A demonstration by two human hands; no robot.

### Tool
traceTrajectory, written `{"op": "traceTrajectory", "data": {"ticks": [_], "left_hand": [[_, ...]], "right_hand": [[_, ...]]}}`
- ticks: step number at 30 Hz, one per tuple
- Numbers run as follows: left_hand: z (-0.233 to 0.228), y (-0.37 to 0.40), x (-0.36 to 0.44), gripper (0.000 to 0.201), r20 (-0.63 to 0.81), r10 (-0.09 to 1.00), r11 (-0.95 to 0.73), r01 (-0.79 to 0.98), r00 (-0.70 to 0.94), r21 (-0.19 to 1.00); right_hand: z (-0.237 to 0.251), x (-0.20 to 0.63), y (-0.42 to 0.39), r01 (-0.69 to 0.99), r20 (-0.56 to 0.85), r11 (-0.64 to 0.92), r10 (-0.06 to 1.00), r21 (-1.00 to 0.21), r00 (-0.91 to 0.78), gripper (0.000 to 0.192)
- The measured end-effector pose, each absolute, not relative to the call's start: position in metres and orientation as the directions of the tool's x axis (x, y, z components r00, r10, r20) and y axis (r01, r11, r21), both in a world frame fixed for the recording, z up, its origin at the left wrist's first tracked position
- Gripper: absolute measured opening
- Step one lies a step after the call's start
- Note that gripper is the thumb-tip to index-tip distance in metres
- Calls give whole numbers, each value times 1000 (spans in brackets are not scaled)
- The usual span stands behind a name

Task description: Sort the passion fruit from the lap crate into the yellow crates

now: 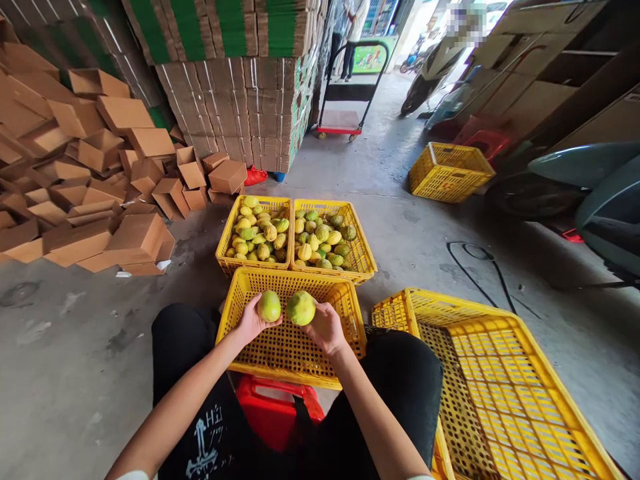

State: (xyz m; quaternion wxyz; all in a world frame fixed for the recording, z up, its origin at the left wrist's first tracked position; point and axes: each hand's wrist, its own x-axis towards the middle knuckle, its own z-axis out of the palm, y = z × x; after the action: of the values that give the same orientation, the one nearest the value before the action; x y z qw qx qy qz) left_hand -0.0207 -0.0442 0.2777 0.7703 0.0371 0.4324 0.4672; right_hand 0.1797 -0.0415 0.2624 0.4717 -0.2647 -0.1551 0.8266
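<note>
Both my hands are over a yellow plastic crate set between my knees. My left hand is closed around a smooth, round yellow-green fruit. In my right hand is a second round fruit, yellower with green patches. The two fruits are side by side, a small gap apart. Just beyond stand two more yellow crates, a left one and a right one, holding many similar yellow and green fruits. The exact kind of fruit is unclear.
A large yellow crate stands at my right, another farther off. Small cardboard boxes are heaped at left, near stacked flattened cartons. A hand truck, black cable and parked scooter are beyond.
</note>
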Motion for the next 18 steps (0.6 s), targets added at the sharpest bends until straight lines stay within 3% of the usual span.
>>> {"op": "traceTrajectory", "data": {"ticks": [7,12,18], "left_hand": [[284,-38,-3,44,-626,729,613,-673,278,415],[283,-33,12,39,-604,747,606,-659,278,446],[279,-28,19,37,-566,794,536,-696,224,477]], "right_hand": [[259,180,-39,-692,-424,-572,812,-440,-402,35],[262,186,-40,-773,-561,-524,782,-357,-271,31],[263,193,-42,-824,-488,-456,833,-336,-261,32]]}}
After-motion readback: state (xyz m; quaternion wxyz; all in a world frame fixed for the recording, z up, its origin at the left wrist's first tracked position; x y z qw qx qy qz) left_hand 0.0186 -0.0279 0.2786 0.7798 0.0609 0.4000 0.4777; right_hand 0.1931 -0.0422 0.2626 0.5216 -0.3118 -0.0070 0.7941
